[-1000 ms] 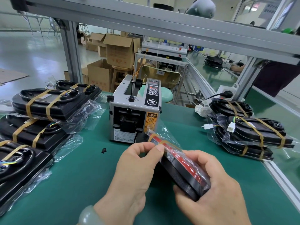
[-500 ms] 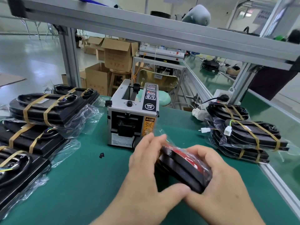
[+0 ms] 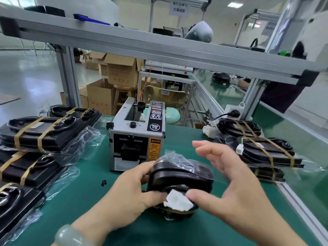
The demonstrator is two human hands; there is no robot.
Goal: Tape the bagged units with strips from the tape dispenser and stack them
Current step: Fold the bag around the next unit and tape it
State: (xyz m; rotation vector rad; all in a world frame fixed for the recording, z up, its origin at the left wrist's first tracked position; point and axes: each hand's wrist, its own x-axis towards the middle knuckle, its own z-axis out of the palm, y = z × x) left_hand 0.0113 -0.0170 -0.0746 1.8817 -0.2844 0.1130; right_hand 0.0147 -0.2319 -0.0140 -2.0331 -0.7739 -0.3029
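Observation:
A black unit in a clear bag [image 3: 179,174] stands on the green mat just in front of the tape dispenser [image 3: 136,139]. A white connector [image 3: 177,201] shows at its near end. My left hand [image 3: 127,190] grips the unit's left side, thumb near the connector and fingers round the far edge. My right hand [image 3: 236,190] is at the unit's right side with fingers spread above it; its thumb touches the near end by the connector. No tape strip shows at the dispenser's mouth.
Taped bagged units lie stacked on the left [image 3: 44,134] and on the right [image 3: 262,151] of the mat. A small black scrap [image 3: 103,182] lies left of my hands. An aluminium frame beam [image 3: 159,48] crosses overhead, and the table's metal edge [image 3: 298,206] runs along the right.
The unit has turned from showing its red side to showing its black face and white connector. My right hand released its grip and spread its fingers. My left hand shifted to the left side.

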